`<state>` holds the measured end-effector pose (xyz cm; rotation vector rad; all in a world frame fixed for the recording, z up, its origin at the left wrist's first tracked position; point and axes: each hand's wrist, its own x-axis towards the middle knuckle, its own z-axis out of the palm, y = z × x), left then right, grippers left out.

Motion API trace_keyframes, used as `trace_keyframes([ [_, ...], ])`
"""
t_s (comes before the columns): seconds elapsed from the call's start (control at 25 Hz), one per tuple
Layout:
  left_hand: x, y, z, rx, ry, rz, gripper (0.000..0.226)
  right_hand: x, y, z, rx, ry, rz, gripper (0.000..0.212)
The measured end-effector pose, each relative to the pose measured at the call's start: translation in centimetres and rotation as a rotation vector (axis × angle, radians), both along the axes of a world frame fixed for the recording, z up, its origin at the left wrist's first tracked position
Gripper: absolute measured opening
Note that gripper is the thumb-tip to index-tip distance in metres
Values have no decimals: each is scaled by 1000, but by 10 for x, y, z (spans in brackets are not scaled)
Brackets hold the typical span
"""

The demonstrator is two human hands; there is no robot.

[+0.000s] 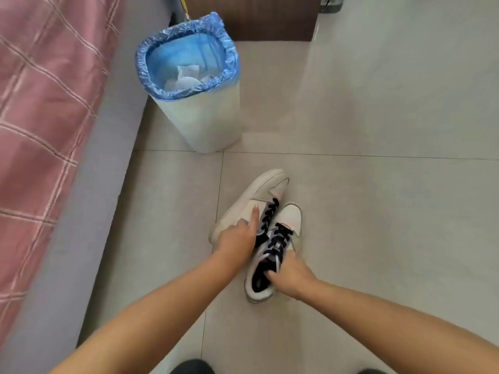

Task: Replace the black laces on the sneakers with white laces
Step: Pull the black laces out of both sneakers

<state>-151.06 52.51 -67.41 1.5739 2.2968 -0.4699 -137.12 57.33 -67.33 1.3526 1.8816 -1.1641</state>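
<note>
Head view: two white sneakers (263,228) with black laces (278,238) lie on tile just before the bin (199,114). Left hand (237,241) grips one, forefinger straight; right hand (290,276) grips the other's collar.

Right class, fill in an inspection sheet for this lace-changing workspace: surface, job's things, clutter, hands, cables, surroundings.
Surface: pale tiled floor.
Job's things: two white sneakers side by side, black laces in both; white laces not seen.
Clutter: nothing seen.
Hands: left hand holds the left sneaker, forefinger straight along it; right hand grips the right sneaker's collar.
Cables: yellow cord behind the bin.
Surroundings: blue-lined bin holding paper, pink checked bedding, wooden furniture.
</note>
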Motion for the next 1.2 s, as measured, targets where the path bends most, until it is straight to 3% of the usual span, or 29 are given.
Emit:
trace_keyframes([
  [0.08, -8, 4, -13, 86, 85, -128, 90, 0, 10, -19, 97, 49, 7, 40],
  [0.16, -24, 3, -30, 272, 54, -150, 91, 8, 39, -20, 235, 100, -40, 23],
  [0.24, -41, 1, -16, 360, -119, -140, 75, 22, 77, -9, 414, 78, -42, 17],
  [0.32, -51, -5, -6, 334, -439, 197, 58, 34, 104, 1, 489, 61, -27, 18],
  [0.4, -40, -18, -6, 270, -737, 503, 55, 37, 108, -2, 394, 91, -34, 21],
  [0.56, -1, -22, -22, 380, -719, 532, 55, 39, 96, -4, -53, 234, -28, 36],
  [0.72, 1, -20, -20, 375, -853, 663, 57, 62, 151, 15, 263, 285, -208, 25],
  [0.76, 2, -22, -19, 384, -873, 689, 56, 66, 161, 18, 244, 226, -197, 36],
  [0.84, 5, -23, -16, 405, -862, 719, 56, 58, 155, 20, 210, 95, 47, 64],
  [0.88, 6, -24, -15, 399, -797, 689, 56, 48, 140, 18, 250, 128, 179, 69],
  [0.96, 4, -25, -9, 376, -540, 518, 54, 22, 98, 12, 376, 353, 365, 55],
  [1.04, 0, -26, -7, 466, -380, 314, 48, 9, 65, 5, 600, 416, 556, 43],
  [1.16, -4, -23, -20, 673, -484, 83, 32, 2, 53, -7, 831, 456, 673, 42],
  [1.2, -5, -20, -25, 732, -563, 91, 23, -2, 53, -5, 801, 463, 663, 43],
])
